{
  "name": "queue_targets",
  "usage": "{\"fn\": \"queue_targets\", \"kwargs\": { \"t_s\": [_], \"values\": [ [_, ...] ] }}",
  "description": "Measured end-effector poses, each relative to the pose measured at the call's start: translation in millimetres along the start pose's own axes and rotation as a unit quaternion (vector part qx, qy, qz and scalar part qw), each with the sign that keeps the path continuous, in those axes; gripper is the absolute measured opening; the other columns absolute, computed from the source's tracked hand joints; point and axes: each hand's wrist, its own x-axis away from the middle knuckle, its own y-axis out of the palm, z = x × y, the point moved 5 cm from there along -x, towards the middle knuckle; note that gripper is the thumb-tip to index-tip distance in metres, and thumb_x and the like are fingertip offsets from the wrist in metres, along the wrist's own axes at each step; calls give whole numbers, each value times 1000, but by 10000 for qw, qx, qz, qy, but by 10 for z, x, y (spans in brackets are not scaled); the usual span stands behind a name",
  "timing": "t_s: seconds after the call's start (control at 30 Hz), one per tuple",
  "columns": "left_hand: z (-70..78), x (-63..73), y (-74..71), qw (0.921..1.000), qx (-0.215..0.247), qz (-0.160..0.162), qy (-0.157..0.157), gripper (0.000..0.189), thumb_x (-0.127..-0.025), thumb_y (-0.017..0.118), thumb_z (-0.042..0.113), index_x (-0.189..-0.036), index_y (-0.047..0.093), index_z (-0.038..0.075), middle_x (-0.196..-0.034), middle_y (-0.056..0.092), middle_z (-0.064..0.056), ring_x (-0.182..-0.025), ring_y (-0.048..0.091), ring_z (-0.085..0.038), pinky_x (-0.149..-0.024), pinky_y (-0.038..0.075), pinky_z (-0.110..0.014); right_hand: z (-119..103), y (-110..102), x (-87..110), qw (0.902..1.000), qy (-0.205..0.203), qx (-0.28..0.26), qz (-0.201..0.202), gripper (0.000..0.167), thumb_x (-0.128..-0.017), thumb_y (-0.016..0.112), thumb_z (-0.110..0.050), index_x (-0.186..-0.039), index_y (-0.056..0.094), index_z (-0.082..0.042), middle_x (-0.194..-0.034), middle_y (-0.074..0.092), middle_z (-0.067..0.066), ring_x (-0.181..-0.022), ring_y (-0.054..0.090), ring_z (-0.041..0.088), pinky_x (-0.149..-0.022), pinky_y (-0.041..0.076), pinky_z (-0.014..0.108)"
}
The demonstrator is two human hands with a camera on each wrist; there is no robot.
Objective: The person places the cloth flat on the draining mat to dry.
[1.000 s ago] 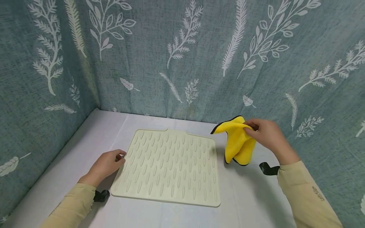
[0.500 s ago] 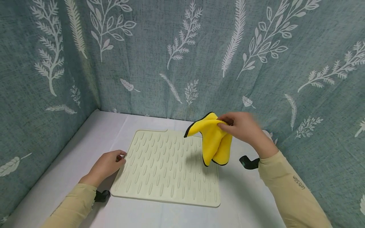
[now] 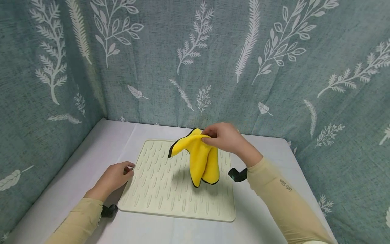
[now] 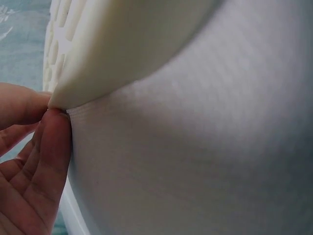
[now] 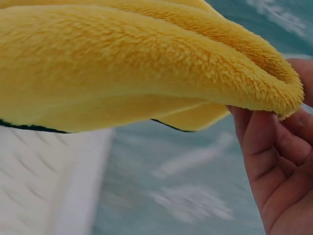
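Observation:
My right hand pinches a yellow plush cleaning cloth with dark edging and holds it up by a fold. The cloth hangs loosely over a cream ridged drying mat, hiding part of its right half. Close up in the right wrist view, the cloth shows a fluffy pile, bunched between thumb and fingers. My left hand is at the mat's left edge. In the left wrist view, its thumb and finger pinch the rim of the mat, which lies on the table.
The mat lies on a white-covered table. A grey-green curtain with white leaf prints rises behind and along both sides. Black wrist cameras sit below each hand, and the right forearm crosses the table's right side.
My right hand has carried the cloth leftward, from beyond the mat's right edge to over its middle. The left hand has stayed at the mat's left edge.

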Motion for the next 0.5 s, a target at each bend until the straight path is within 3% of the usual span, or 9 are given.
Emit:
{"fn": "queue_targets", "kwargs": {
  "t_s": [0.17, 0.23, 0.5],
  "values": [
    [2, 1, 6, 10000, 41, -21, 43, 36, -96, 63, 16, -127, 62, -2, -99, 68, -11, -83, 64, -23, -66, 54, -39, 127, 536, -225, 9984, 20, 1, -565, 36, -98, 64, -35, -129, 66, -18, -113, 68, -3, -95, 64, 11, -77, 55, 26],
    [13, -5, 7, 9999, 66, -47, 106, 36, -96, 63, 17, -127, 62, -1, -100, 68, -10, -84, 64, -23, -67, 54, -39, 196, 653, -248, 9979, 49, 52, -636, 40, -98, 63, -38, -134, 62, -20, -118, 66, -2, -99, 63, 11, -79, 54, 26],
    [19, -24, -28, 9999, -49, -115, 40, 36, -95, 65, 18, -126, 63, 0, -99, 68, -10, -86, 65, -25, -69, 55, -41, 368, 524, -67, 9999, 70, -48, -126, 38, -98, 63, -38, -132, 63, -21, -117, 66, -2, -98, 62, 12, -79, 54, 30]
  ]
}}
